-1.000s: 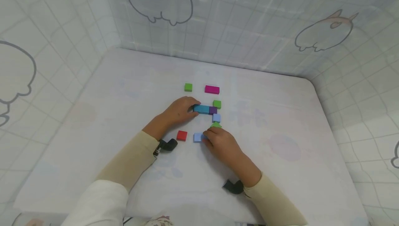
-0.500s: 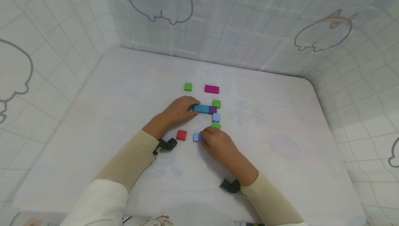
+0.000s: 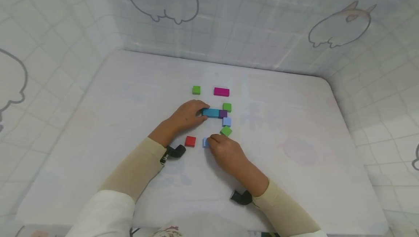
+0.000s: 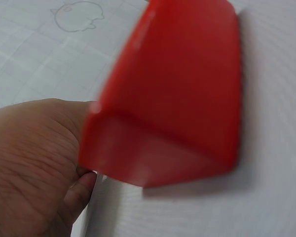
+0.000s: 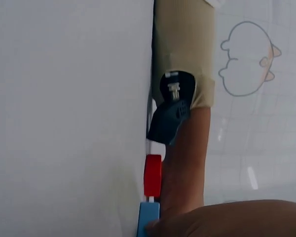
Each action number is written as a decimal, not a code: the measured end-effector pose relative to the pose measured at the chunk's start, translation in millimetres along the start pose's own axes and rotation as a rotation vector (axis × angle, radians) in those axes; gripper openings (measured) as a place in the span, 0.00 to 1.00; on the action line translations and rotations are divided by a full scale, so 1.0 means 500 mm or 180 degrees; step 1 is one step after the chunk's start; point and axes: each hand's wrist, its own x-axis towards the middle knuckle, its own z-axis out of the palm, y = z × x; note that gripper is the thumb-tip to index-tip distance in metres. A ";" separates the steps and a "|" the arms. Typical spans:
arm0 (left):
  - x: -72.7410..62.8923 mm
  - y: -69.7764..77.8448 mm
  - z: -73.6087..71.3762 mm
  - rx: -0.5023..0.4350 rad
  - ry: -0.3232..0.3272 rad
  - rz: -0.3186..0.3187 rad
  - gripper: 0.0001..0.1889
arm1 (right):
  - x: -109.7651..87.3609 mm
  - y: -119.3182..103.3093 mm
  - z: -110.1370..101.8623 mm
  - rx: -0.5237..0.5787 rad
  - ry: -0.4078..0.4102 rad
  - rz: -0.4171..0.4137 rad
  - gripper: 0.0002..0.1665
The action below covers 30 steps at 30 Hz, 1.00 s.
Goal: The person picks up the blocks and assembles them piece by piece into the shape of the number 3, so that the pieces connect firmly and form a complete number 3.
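Note:
My left hand (image 3: 189,115) holds the left end of a long teal block (image 3: 211,113) between thumb and fingers. The block's right end meets a small purple block (image 3: 223,114). Lower down, my right hand (image 3: 226,153) pinches a light blue block (image 3: 205,143), mostly covered by the fingers; a fingertip lies on this blue block (image 5: 149,217) in the right wrist view. Just above that hand sits a green block (image 3: 226,131), turned at an angle. It lies below another light blue block (image 3: 227,121). A red block (image 3: 190,141) fills much of the left wrist view.
A green block (image 3: 227,107) lies above the purple one. Farther back are another green block (image 3: 196,90) and a magenta block (image 3: 221,92). All rest on a white table (image 3: 294,120) with curtain-like walls, patterned with cartoon animals, around it.
My right hand has shifted slightly left over the light blue block and now covers more of it. The angled green block shows more fully. My left hand keeps its place on the teal block.

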 end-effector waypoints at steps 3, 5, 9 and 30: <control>-0.001 0.000 0.000 0.0005 0.0007 -0.0012 0.27 | 0.000 -0.007 0.001 -0.0087 -0.0019 -0.0027 0.16; -0.004 -0.001 0.000 0.0012 0.0009 -0.0014 0.27 | -0.001 -0.014 0.003 -0.0126 0.0001 -0.0042 0.15; -0.017 -0.004 0.000 0.0011 -0.0027 -0.0014 0.27 | -0.007 -0.028 0.008 -0.0127 0.0131 -0.0077 0.15; -0.053 -0.008 -0.020 0.0010 0.0031 0.0012 0.27 | -0.008 -0.045 0.020 -0.0013 0.0527 -0.0016 0.10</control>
